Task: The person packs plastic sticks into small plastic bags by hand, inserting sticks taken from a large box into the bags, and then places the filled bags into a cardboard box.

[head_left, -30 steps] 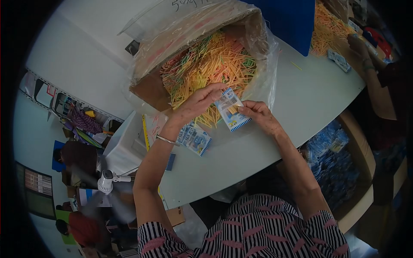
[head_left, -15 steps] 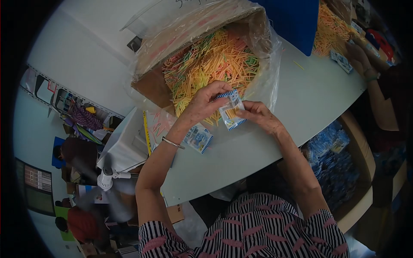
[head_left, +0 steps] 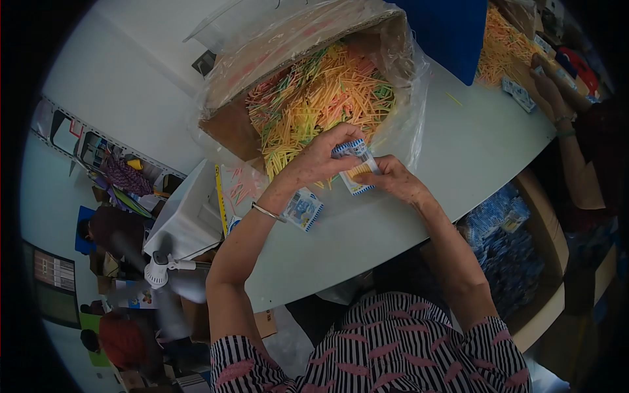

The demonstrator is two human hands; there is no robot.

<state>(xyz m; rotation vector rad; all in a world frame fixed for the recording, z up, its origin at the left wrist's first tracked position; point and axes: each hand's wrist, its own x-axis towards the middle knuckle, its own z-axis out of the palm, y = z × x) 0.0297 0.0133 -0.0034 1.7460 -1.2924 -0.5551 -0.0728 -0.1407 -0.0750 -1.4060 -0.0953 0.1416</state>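
Observation:
Between my hands is a small clear plastic packet point(head_left: 356, 173) with blue striped ends and yellow-orange sticks inside. My left hand point(head_left: 323, 156) grips its upper end, thumb lying across the front. My right hand point(head_left: 398, 180) pinches the lower right edge between thumb and fingers. Just beyond them, an open plastic-lined carton point(head_left: 226, 134) holds a heap of thin coloured sticks point(head_left: 314, 105), mostly yellow and orange with some green and pink. More blue-printed packets point(head_left: 304, 209) lie on the table beneath my left forearm.
A carton of blue packets point(head_left: 501, 242) stands by the table's right edge. Another person's hand point(head_left: 550, 92) is near a second stick heap point(head_left: 504, 49), past a blue panel point(head_left: 445, 36). A white fan point(head_left: 157, 270) and a white bin point(head_left: 187, 216) are at left.
The packet has shifted slightly in my hands and tilted a little, with both hands staying on it. The other person's hand at the far right has moved slightly.

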